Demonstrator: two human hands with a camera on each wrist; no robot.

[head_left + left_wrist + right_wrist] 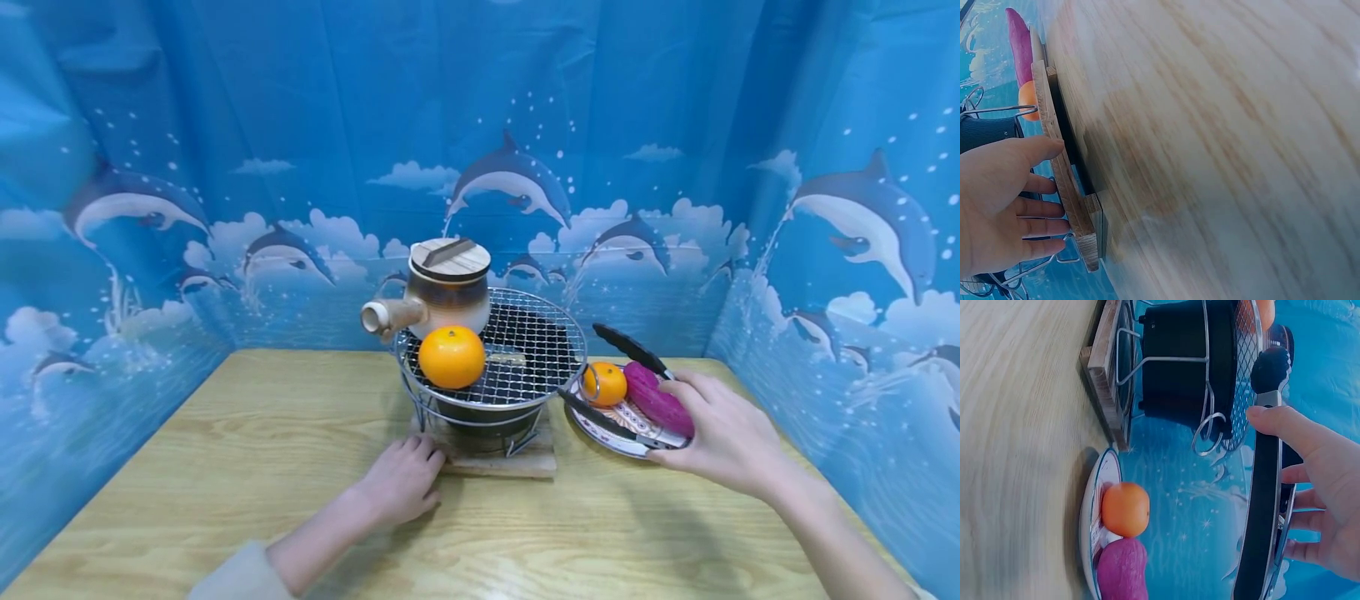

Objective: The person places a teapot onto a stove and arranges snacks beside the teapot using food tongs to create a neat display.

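From over here I have the tongs (pixel 1261 494) in my right hand (pixel 720 429). My thumb is on one leg and my fingers are bent on the other. The legs are spread wide, with their black tips pointing to ten o'clock. They hang over the plate (pixel 1088 531) and pinch no food. On the plate sit a small orange (pixel 606 384) and, at its four o'clock, a purple sweet potato (pixel 663 407).

Between nine and ten o'clock from the tongs is the wire rack (pixel 540 350) on its black stove (pixel 480 421). A big orange (pixel 452 357) sits at the rack's eight o'clock. The pot (pixel 453 312) is at ten o'clock, wearing its wooden lid (pixel 452 258), and its handle (pixel 397 313) points to eight.

My left hand (pixel 405 475) is at the stove's seven o'clock. It is loose, holds nothing, and its fingers touch the wooden board (pixel 502 467) underneath. Past the table (pixel 300 433), at twelve, hangs a blue dolphin curtain (pixel 375 83).
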